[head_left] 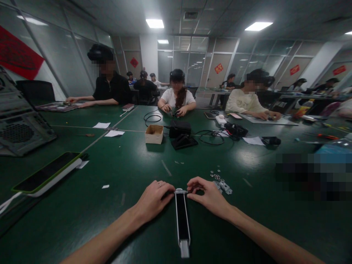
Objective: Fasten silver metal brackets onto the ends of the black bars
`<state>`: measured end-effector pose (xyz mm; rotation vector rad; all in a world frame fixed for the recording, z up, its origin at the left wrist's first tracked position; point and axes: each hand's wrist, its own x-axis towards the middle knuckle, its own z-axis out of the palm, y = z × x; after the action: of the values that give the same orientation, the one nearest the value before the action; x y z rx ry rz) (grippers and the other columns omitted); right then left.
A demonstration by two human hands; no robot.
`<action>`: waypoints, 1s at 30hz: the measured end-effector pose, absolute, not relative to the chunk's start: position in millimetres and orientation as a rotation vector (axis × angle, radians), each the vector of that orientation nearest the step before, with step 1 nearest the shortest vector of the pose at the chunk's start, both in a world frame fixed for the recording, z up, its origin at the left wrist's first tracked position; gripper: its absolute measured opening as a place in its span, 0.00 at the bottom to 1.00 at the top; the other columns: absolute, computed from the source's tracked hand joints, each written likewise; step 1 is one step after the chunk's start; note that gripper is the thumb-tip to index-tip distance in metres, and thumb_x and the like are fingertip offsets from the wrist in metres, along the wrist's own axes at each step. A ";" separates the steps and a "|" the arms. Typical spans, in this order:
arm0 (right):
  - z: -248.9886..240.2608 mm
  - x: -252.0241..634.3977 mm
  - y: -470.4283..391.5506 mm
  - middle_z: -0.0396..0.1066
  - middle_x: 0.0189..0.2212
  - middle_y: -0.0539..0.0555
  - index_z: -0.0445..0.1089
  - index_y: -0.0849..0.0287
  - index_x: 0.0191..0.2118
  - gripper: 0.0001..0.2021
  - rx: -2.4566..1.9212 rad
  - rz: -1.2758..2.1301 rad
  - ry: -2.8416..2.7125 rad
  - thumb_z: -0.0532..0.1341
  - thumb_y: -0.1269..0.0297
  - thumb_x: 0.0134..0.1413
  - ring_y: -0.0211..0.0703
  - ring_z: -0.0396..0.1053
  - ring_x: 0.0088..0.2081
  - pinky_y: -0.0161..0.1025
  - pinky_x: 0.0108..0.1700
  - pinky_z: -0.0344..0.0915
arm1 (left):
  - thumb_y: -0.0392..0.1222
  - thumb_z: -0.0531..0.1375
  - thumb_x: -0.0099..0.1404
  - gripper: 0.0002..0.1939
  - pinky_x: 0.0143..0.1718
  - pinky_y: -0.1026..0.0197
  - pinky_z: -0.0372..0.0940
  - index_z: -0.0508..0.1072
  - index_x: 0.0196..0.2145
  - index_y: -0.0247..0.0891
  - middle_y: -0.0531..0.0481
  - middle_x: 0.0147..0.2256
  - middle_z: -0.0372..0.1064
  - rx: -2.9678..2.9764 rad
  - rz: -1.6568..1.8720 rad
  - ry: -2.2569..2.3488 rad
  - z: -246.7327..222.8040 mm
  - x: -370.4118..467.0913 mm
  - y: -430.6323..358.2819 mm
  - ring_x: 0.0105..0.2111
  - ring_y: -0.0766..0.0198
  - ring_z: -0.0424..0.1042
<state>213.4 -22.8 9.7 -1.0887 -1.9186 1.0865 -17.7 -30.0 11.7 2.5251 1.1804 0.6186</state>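
Observation:
A long, narrow bar [182, 218] with a black face and pale edges lies on the green table, pointing away from me. A light flat tab [184, 249] sticks out at its near end. Across the far end sits a small metal bracket [180, 191]. My left hand [155, 200] pinches the bracket's left side with thumb and fingers. From the right, my right hand [211, 197] grips the other side, its fingers curled. Just beyond my right hand lie loose metal brackets [226, 187] and several small ring-shaped pieces [217, 176].
An open cardboard box [154, 136] and a black case [180, 129] stand ahead, with black cables [211, 138] beside them. At left are a green-rimmed power strip-like device [48, 172] and a computer case [24, 128]. Co-workers [177, 97] sit across the table.

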 end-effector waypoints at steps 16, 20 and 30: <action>7.9 207.1 -25.8 0.72 0.36 0.50 0.68 0.58 0.41 0.11 -1.069 0.768 -2.095 0.65 0.70 0.50 0.39 0.70 0.36 0.37 0.39 0.68 | 0.34 0.57 0.65 0.06 0.38 0.60 0.61 0.70 0.40 0.39 0.51 0.35 0.72 2.547 0.611 1.186 9.4 -17.3 -28.3 0.35 0.62 0.70; 11.0 206.7 -27.5 0.72 0.37 0.52 0.68 0.59 0.42 0.12 -1.050 0.738 -2.118 0.63 0.73 0.49 0.39 0.69 0.37 0.37 0.39 0.68 | 0.34 0.56 0.65 0.06 0.38 0.60 0.61 0.70 0.40 0.39 0.51 0.35 0.72 2.541 0.605 1.178 9.6 -18.3 -28.2 0.35 0.62 0.70; 12.0 206.9 -26.1 0.72 0.35 0.51 0.67 0.58 0.42 0.11 -1.093 0.813 -2.073 0.62 0.70 0.51 0.39 0.69 0.36 0.38 0.40 0.67 | 0.34 0.56 0.65 0.06 0.38 0.60 0.62 0.70 0.40 0.39 0.51 0.35 0.72 2.547 0.624 1.174 12.3 -18.0 -29.8 0.35 0.62 0.70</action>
<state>206.9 -26.1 12.0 -1.0927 -2.0733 0.8132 -18.0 -29.8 12.3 2.5475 1.1743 0.6245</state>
